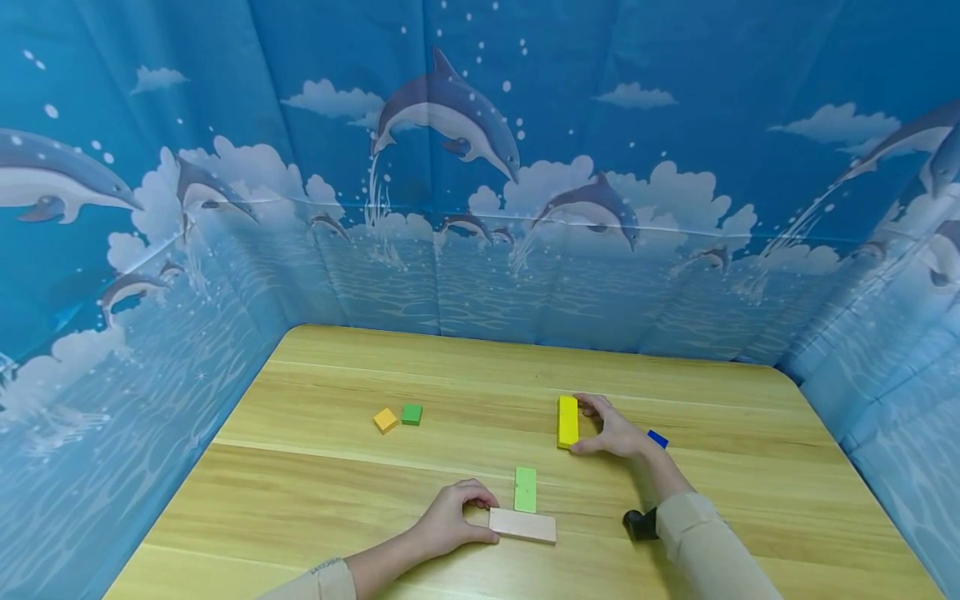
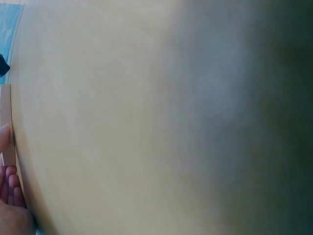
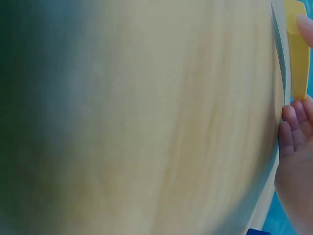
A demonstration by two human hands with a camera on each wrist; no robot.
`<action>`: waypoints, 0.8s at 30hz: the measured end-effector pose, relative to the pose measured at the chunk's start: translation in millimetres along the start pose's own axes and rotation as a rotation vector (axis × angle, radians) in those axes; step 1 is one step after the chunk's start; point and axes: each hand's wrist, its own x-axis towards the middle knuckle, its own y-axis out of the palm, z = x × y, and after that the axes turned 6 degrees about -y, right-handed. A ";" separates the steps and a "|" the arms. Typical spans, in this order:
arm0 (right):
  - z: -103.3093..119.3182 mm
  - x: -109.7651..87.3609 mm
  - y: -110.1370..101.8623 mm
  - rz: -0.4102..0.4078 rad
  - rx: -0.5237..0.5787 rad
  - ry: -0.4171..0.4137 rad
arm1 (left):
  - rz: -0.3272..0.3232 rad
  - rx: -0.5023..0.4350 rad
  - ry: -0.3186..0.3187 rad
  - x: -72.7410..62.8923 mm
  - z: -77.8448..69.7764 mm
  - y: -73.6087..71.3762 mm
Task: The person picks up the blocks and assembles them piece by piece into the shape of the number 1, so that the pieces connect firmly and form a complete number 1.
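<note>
1. Right hand (image 1: 617, 432) has the yellow block (image 1: 567, 422) pinched end to end, thumb on the near end, fingers on the far one, so spread about the block's length. It's right of middle; can't tell if it's off the table (image 1: 300, 475).
2. Looks like stiff, light painted wood to me: no squish, hard to break, maybe slightly slick. Ends work, but I'd find the long sides an easier pinch.
3. Left hand (image 1: 450, 518) has thumb and fingers across the left end of the bare block (image 1: 522, 525). Probably light too, and grippier.
4. Lime block (image 1: 525, 489) sits just behind that.
5. Farther out: blue block (image 1: 657, 439) beside the right hand, orange block (image 1: 386, 420) and green block (image 1: 412, 414) off left.
</note>
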 end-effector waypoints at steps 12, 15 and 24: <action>11.1 8.6 17.1 -0.007 0.074 -0.062 | -0.009 -0.005 0.016 -9.5 -40.1 -10.0; 14.9 11.0 23.9 0.006 0.085 -0.071 | -0.014 -0.001 0.020 -10.6 -42.9 -10.4; 25.1 15.0 42.0 0.018 0.056 -0.079 | -0.019 0.011 0.027 -5.2 -15.0 -0.4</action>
